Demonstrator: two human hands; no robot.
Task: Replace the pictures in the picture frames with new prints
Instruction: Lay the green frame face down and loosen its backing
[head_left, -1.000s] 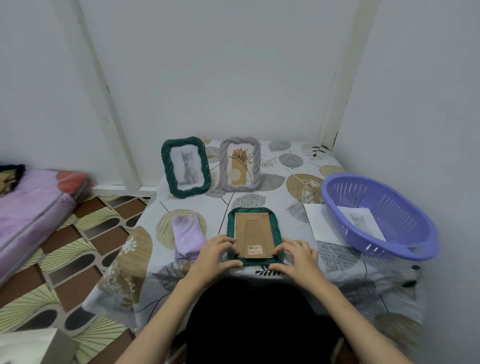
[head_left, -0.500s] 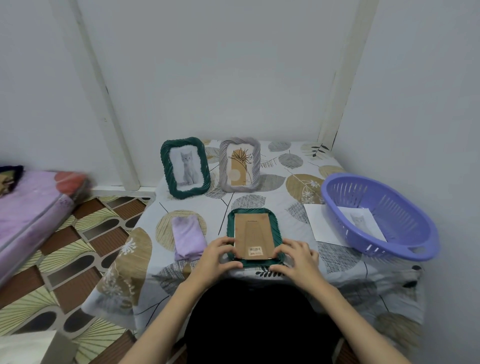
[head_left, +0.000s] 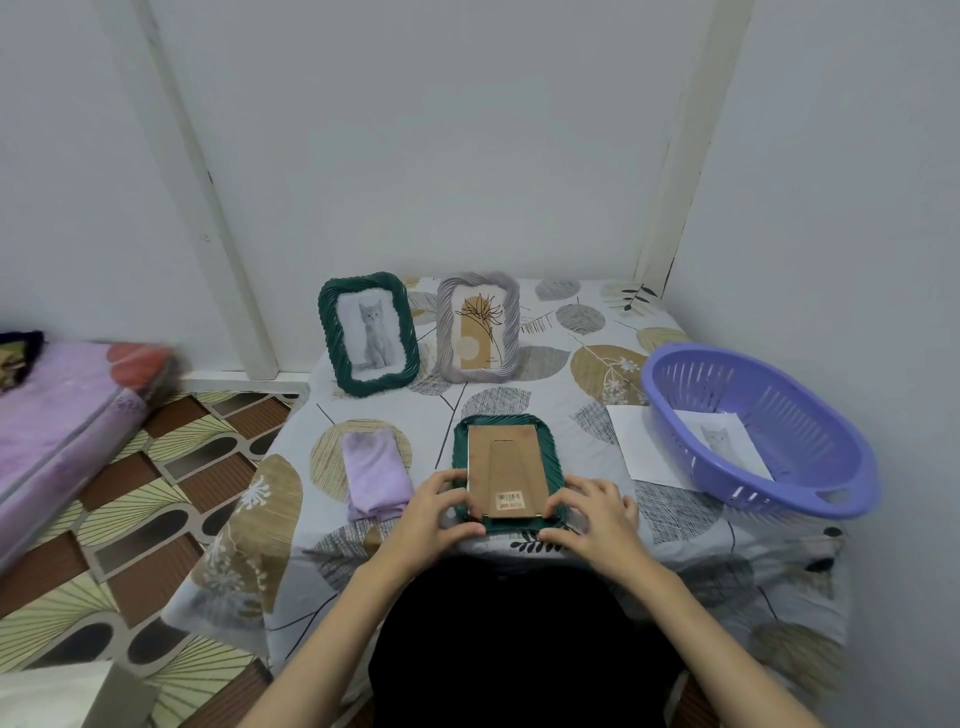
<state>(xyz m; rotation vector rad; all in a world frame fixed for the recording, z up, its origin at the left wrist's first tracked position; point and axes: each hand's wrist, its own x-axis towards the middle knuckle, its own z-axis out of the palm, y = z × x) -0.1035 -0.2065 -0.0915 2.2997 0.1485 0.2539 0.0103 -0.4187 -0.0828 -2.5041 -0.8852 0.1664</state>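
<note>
Head view: left hand (head_left: 434, 506) and right hand (head_left: 597, 512) grip the near corners of the face-down green frame (head_left: 506, 470) on the table (head_left: 571, 374).

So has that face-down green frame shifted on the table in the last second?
No. The face-down green frame lies in the same spot, level with the folded purple cloth on its left.

One view only: your head camera, wide-angle, looks forward and down from above your lap onto the table (head_left: 675, 530), close in. Your left hand (head_left: 431, 512) and right hand (head_left: 597, 514) sit at lower centre, near the lens. It faces the white wall corner; floor tiles show left, straight lines bow at the edges.
</note>
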